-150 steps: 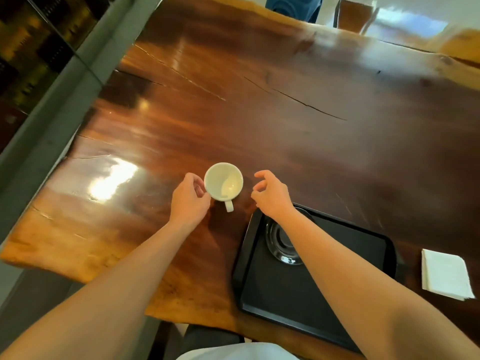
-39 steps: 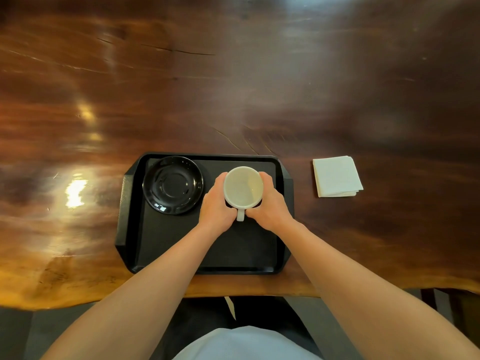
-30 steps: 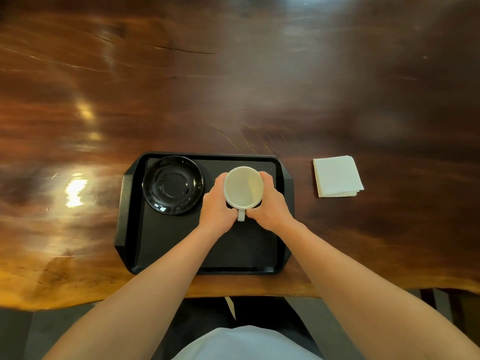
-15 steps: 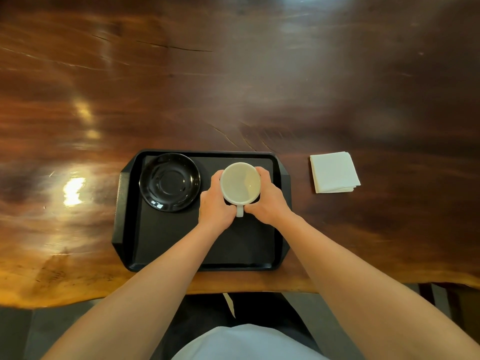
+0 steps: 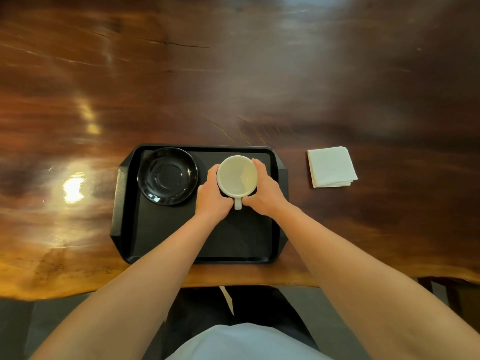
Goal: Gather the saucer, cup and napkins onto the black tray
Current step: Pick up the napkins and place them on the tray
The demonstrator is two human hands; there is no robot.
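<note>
A white cup (image 5: pixel 237 176) stands upright over the far right part of the black tray (image 5: pixel 166 237), its handle pointing toward me. My left hand (image 5: pixel 211 197) wraps its left side and my right hand (image 5: pixel 265 192) wraps its right side. I cannot tell whether the cup rests on the tray or hovers just above it. A glossy black saucer (image 5: pixel 167 175) lies in the tray's far left corner, beside the cup and apart from it. A small stack of white napkins (image 5: pixel 331 166) lies on the table to the right of the tray.
The tray sits near the front edge of a glossy dark wooden table (image 5: pixel 233 87). Bright light reflections show on the wood left of the tray. Below the table edge are my lap and a grey floor.
Five seconds ago the cup stood on the table left of the tray; both hands now hold it over the tray. Over the last second the cup and hands barely shifted.
</note>
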